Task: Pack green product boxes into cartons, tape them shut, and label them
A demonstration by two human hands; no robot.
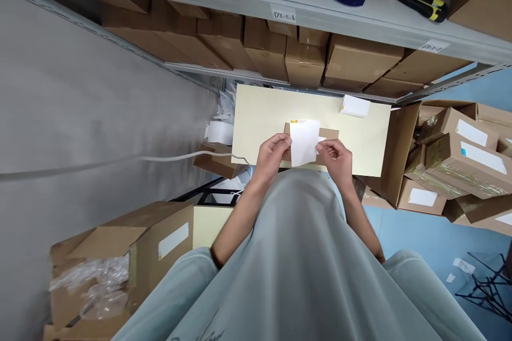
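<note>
Nearest my cam, the pale grey shirt (296, 256) bulges up to the counter's (256, 112) near edge; if the torso leans fwd, I'd expect cloth to nudge the brown cardboard piece (330, 134) or catch the slip's bottom edge. Next out, the white slip (304, 145) is held up over that cardboard, approx. mid-counter, so uneven pull from L vs. R could crease or tear it; if one side lets go early, it may curl or land skewed. On the L, the cable (180, 157) runs close by the wrist & could snag if that arm swings out. Far R, the white box (355, 107) near the back edge is prob. only at risk from a long reach. Pose: elbows out wide, forearms (240, 216) angled fwd & in, L hand (273, 154) & R hand (337, 160) facing each other. L grip's narrow, thumb + fingers pinching the slip's L edge; R grip's narrow too, fingertips on its R edge, w/ a small white bit (321, 139) alongside: can't tell if it's part of the slip.
</note>
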